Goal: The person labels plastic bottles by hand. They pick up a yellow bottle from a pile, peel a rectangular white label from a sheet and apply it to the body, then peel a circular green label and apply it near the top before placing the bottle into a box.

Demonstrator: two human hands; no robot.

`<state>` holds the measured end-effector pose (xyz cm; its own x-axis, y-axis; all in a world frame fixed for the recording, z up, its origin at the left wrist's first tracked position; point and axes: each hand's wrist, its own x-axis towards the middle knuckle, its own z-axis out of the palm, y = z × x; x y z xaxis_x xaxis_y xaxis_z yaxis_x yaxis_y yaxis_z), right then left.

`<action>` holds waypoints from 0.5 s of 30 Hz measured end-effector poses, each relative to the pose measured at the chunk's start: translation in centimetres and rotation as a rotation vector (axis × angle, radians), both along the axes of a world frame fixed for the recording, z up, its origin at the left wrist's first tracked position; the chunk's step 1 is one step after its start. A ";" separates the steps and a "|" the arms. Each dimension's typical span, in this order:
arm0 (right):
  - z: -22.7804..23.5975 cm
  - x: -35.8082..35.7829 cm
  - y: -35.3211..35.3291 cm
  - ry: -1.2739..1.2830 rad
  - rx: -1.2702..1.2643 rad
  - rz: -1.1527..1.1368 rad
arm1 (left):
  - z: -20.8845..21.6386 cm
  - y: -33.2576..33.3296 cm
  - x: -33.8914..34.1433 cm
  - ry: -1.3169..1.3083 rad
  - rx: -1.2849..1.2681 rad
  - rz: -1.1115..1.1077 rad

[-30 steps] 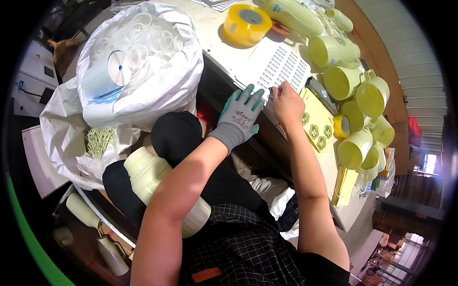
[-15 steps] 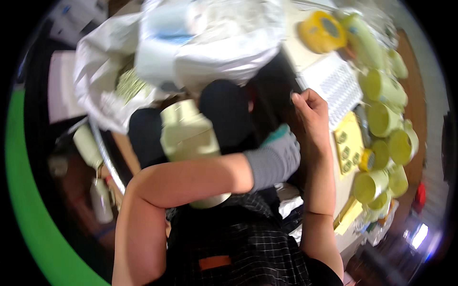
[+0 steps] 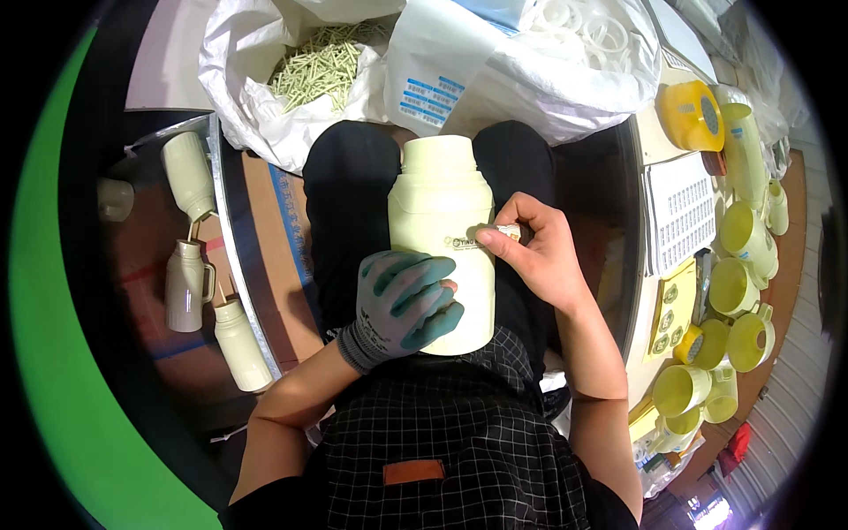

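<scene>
A pale yellow-green vacuum flask body lies in my lap between my thighs, its narrower neck pointing away from me. Small dark print shows on its front. My left hand, in a grey glove with teal fingertips, is curled against the lower left of the flask and steadies it. My bare right hand is at the flask's right side. Between its thumb and fingers is a small whitish-brown piece, too small to name, close beside the print; the thumb tip touches the flask.
Ahead are a white sack of thin yellow-green sticks and a bag of clear rings. Right, a table holds label sheets, a yellow sticker sheet, a tape roll and several yellow-green cups. Left, a conveyor carries flasks.
My gloved left hand has come back from the right, beside my right hand, onto the flask. My right hand has moved left and nearer, to the flask's side. The view has shifted.
</scene>
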<state>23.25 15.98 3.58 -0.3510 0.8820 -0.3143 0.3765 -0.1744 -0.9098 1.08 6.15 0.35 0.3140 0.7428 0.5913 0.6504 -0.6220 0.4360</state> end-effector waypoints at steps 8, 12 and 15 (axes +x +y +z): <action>-0.5 0.1 0.5 -0.065 0.029 0.048 | -0.7 -0.3 -1.1 -0.004 0.010 -0.025; 0.0 -0.3 0.6 -0.063 0.052 0.060 | -1.5 -0.9 -1.1 -0.005 -0.049 0.002; -0.3 0.1 1.0 -0.088 0.055 0.066 | -1.3 -0.6 -0.9 -0.022 -0.042 -0.005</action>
<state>23.39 16.98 3.26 -0.3822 0.8746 -0.2982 0.4647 -0.0970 -0.8801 0.15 5.58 -0.99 0.3055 0.7653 0.5666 0.6372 -0.6065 0.4755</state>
